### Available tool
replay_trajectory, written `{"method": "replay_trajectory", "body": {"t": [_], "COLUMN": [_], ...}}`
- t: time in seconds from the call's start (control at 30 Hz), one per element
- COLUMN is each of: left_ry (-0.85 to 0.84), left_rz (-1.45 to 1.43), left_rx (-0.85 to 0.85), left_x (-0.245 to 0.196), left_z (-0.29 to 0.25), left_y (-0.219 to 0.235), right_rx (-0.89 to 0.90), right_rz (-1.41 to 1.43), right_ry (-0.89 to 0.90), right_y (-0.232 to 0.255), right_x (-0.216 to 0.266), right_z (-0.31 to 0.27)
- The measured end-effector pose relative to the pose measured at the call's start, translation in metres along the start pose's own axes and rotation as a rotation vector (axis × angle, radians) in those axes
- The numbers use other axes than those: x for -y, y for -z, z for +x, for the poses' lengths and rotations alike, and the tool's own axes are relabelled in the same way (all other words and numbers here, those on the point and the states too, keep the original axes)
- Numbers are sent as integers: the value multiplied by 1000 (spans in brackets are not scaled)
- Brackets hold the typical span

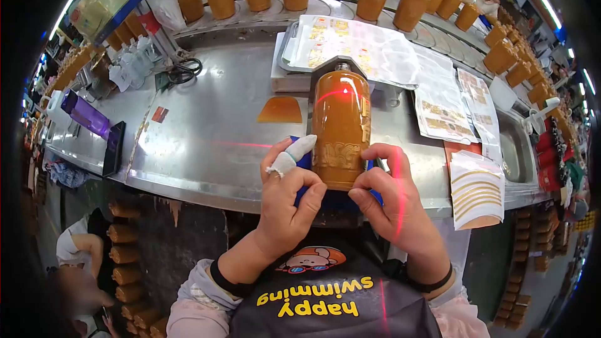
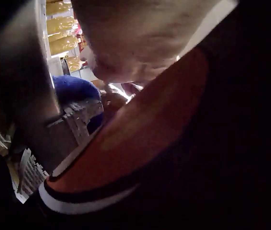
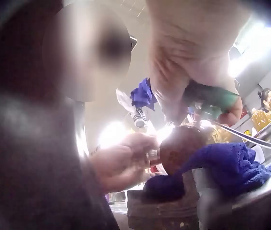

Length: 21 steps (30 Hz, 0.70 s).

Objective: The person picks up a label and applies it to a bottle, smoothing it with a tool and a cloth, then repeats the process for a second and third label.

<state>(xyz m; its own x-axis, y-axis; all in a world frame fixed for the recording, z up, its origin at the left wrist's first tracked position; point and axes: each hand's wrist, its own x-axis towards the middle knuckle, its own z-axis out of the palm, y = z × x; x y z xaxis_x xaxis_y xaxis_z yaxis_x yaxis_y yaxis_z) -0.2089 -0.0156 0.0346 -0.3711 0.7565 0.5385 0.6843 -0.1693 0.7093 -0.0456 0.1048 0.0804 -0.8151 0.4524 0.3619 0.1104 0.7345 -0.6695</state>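
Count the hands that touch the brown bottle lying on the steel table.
2: the left hand on the brown bottle's near left side, the right hand on its near right side.

A bottle [image 1: 341,126] lies on the bench [image 1: 206,138] between the left hand [image 1: 285,203] and the right hand [image 1: 391,203], with a tray [image 1: 289,50] of sheets behind it and scissors [image 1: 183,71] far left.

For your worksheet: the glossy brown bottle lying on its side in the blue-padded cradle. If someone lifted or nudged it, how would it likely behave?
The brown bottle looks glazed and shiny, so probably slippery and breakable. Its round body, lying sideways, would likely roll off the blue padding if the left hand and right hand let go. It seems stiff and fairly heavy.
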Motion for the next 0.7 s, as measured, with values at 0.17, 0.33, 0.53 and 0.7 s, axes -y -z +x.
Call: {"method": "replay_trajectory", "body": {"t": [0.17, 0.33, 0.53, 0.7], "left_ry": [135, 523, 374, 399], "left_rz": [-108, -473, -606, -591], "left_rx": [-30, 79, -52, -15], "left_x": [16, 35, 35, 34], "left_z": [-4, -18, -10, -12], "left_y": [-7, -7, -21, -24], "right_rx": [-60, -69, -61, -72], "right_rz": [-13, -31, -61, -63], "right_ry": [-49, -40, -3, -13], "right_y": [-7, -9, -9, -8], "right_x": [-1, -3, -1, -3], "right_z": [-1, -2, 2, 0]}}
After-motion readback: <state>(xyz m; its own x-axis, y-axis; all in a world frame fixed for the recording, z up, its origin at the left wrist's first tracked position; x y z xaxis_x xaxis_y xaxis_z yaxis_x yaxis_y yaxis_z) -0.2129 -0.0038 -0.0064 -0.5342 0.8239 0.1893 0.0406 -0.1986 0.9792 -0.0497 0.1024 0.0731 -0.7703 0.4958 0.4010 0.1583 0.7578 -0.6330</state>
